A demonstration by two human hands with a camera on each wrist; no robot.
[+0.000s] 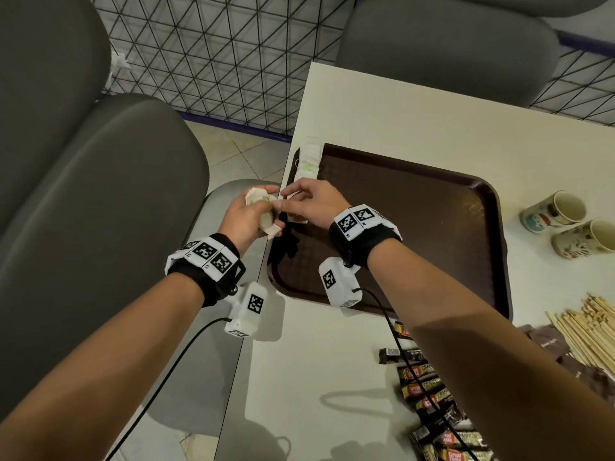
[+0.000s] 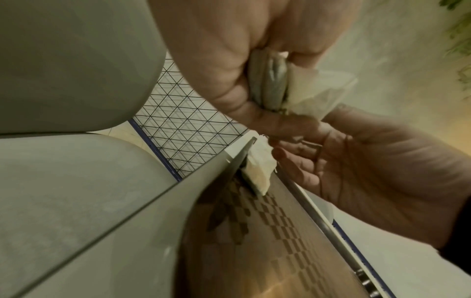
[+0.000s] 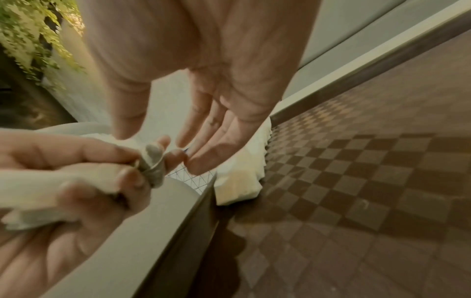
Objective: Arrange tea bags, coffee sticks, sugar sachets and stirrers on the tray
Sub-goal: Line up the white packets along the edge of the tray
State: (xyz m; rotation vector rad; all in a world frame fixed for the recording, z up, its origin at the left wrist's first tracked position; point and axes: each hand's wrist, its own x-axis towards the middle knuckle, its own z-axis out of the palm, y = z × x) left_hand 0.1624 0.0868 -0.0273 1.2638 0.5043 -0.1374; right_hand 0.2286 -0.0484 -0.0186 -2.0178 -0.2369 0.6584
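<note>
My left hand grips a bunch of white tea bags just off the table's left edge; in the left wrist view the tea bags are squeezed between thumb and fingers. My right hand hovers over the brown tray, its straight fingers reaching to the bunch and touching a grey tag. It holds nothing that I can see. A row of tea bags lies along the tray's left rim, with one right below my right fingers.
Coffee sticks, brown sugar sachets and wooden stirrers lie on the white table near its front right. Two paper cups lie on their sides right of the tray. Grey chairs stand to the left.
</note>
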